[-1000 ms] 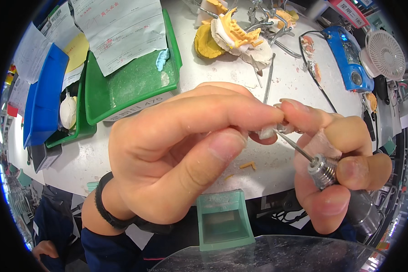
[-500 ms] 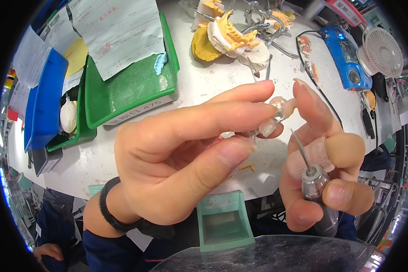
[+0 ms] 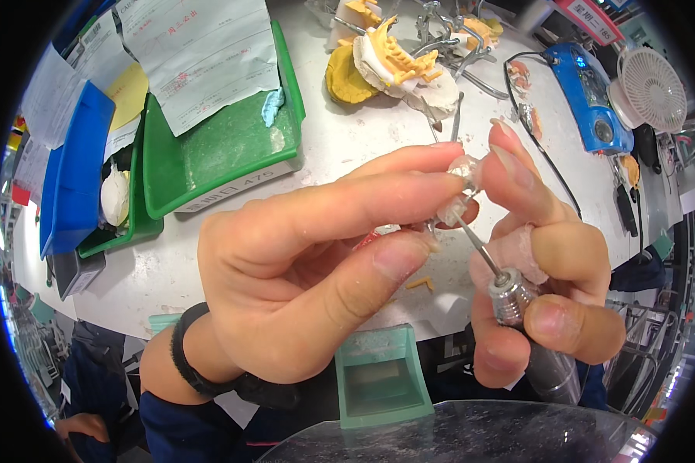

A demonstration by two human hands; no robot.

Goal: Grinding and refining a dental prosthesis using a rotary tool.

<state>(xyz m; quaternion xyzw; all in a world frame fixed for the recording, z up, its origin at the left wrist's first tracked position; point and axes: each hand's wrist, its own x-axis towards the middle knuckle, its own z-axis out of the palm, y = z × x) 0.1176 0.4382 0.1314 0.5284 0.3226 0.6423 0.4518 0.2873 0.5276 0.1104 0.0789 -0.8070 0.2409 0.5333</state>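
My left hand [image 3: 301, 266] pinches a small denture piece [image 3: 452, 210] between thumb and fingers; its pale, glossy, tooth-like lumps show at the fingertips, and the rest is hidden. A bit of red shows inside the grip. My right hand [image 3: 552, 255] is wrapped round a silver and dark rotary handpiece [image 3: 511, 299]. From its nose a thin bur [image 3: 477, 245] points up-left, its tip at the denture piece; whether it touches, I cannot tell. My right index fingertip rests against the far end of the piece. A plaster [image 3: 520, 255] covers one right finger.
Beyond my hands lie dental models [image 3: 401, 65] and metal frames [image 3: 448, 35]. Green tray [image 3: 224, 166], blue bin [image 3: 77, 170] and papers stand left. A blue control box [image 3: 587, 96] and white fan [image 3: 652, 89] are at right; a green drawer-like holder [image 3: 384, 378] sits below.
My right hand has moved left and slightly up with the handpiece, bringing the bur tip from beside the denture piece to it. My left hand has hardly moved.
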